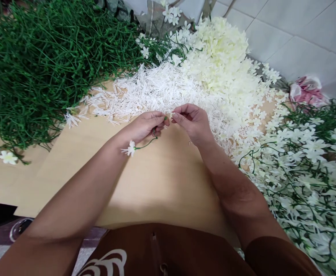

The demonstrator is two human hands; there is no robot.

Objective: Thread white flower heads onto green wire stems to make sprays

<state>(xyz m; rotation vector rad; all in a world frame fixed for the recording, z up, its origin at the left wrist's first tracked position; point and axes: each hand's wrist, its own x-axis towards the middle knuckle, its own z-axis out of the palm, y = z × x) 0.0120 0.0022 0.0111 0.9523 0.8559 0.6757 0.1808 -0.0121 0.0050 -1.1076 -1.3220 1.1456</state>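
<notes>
From the head camera, the left hand has its grip closed on a green stem above the bare worktop; a white flower hangs at the stem's lower end. The right hand meets it, with its grip pinched shut at the stem's tip; anything between its fingertips is too small to tell. Just behind the hands lies a pile of white stamens, with cream petals beyond, loose green stems on the left, and finished flowers on the right.
</notes>
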